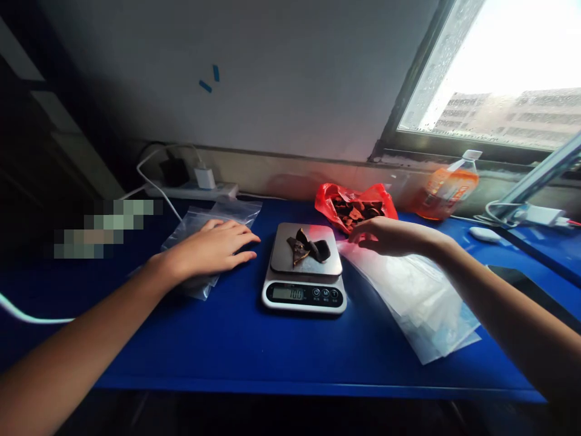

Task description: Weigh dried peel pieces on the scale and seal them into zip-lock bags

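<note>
In the middle of the head view stands a white digital kitchen scale point(305, 297) with a metal plate. Several dark, curled pieces that look like dried peel point(308, 248) lie on the plate, and the display seems to read 10.0. My left hand point(218, 245) is open to the left of the scale, palm down over clear zip bags point(236, 212). To the scale's right, my right hand point(379, 235) hovers with fingers loosely bent, apart from the scale, and nothing shows in it. Just behind it sits an open red plastic bag point(324, 200) of similar dried pieces.
A stack of clear plastic bags point(417, 303) lies under my right forearm. At the back right are a bottle of orange drink point(447, 188) and a white charger point(540, 215). A power strip point(190, 191) with cables runs along the wall. The blue table's front edge point(272, 387) is near.
</note>
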Motion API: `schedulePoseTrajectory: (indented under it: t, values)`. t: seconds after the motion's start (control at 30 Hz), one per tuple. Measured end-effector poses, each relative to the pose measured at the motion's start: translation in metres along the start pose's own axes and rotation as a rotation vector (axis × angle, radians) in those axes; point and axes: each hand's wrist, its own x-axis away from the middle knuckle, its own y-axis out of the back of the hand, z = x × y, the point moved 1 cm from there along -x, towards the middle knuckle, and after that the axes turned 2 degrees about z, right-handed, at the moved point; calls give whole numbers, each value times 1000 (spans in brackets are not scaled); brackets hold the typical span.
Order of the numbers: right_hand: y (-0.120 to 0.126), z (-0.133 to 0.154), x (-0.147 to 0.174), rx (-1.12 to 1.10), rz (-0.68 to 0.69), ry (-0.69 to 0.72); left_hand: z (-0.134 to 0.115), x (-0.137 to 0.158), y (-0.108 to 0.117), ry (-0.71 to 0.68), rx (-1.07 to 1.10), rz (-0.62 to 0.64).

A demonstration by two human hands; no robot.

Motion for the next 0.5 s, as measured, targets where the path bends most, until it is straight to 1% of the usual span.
schedulePoseTrajectory:
  t: [0.07, 0.13, 0.33, 0.43, 0.5]
  values:
    - [-8, 4, -13, 85, 2, 9, -2, 0, 1, 1, -8, 6]
    - [-15, 3, -17, 138, -1, 9, -2, 1, 1, -2, -3, -1]
    - [-30, -1, -15, 141, -94, -12, -1, 2, -1, -25, 13, -4]
    - [-32, 0, -14, 168, -123, -55, -2, 2, -1, -25, 3, -4]
    - [-25, 2, -6, 163, -211, -73, -2, 1, 1, -37, 13, -29]
